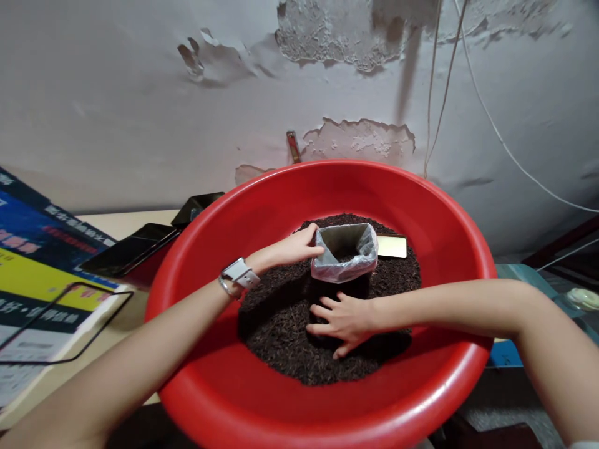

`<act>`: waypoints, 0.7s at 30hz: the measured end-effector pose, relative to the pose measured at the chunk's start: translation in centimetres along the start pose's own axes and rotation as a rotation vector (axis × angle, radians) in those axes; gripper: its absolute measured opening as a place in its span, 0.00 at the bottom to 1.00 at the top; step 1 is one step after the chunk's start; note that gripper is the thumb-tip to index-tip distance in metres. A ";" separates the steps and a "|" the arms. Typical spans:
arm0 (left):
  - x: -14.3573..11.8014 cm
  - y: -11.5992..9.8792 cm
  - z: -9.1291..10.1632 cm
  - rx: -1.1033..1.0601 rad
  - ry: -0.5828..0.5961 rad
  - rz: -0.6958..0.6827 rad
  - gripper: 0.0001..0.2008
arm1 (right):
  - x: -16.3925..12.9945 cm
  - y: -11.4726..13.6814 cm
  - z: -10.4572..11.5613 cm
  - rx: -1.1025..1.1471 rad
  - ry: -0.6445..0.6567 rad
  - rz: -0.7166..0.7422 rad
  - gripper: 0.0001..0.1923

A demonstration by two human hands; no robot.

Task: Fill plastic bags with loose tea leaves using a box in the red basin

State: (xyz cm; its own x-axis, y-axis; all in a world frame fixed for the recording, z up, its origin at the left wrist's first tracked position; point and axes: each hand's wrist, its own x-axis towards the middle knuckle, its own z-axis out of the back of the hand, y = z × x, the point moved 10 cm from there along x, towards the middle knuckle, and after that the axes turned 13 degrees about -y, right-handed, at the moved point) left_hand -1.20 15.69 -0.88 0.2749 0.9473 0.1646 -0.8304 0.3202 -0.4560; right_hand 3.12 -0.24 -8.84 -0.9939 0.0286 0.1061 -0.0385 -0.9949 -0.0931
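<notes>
Dark dry leaves, which look like loose tea [290, 355], cover the bottom of a large red plastic basin [327, 408]. A dark box [344, 288] lined with a clear plastic bag [345, 269] stands upright among them, its mouth facing up and some leaves inside. My left hand [299, 244], with a watch on the wrist, grips the left side of the box's bag-covered rim. In front of the box, my right hand [344, 321] lies palm down over the leaves with its fingers spread. Just right of the box is a pale yellow rectangular piece [392, 246].
Behind the basin rises a wall [140, 112] with peeling plaster and hanging white cords [486, 109]. Black trays [133, 249], a printed board [42, 274] and a thin black wire frame [70, 360] are at the left. A glass-like surface [517, 272] is at the right.
</notes>
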 end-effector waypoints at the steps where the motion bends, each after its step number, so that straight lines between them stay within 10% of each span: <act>1: -0.1 -0.3 0.0 -0.001 0.032 -0.011 0.18 | -0.3 -0.3 -1.3 0.007 0.015 -0.019 0.37; 7: -1.2 -2.8 -0.6 -0.089 0.165 -0.149 0.27 | -0.1 -1.2 -3.1 0.040 0.021 -0.034 0.30; 21: -0.2 -2.3 -0.5 -0.068 -0.067 -0.201 0.21 | -1.0 -2.8 -5.8 0.100 0.166 -0.287 0.22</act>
State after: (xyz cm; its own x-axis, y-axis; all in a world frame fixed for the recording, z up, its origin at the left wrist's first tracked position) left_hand 0.91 14.80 -0.30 0.3970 0.8623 0.3144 -0.7271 0.5045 -0.4656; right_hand 3.63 3.02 -14.43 -0.9475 0.3159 -0.0490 -0.3169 -0.9483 0.0157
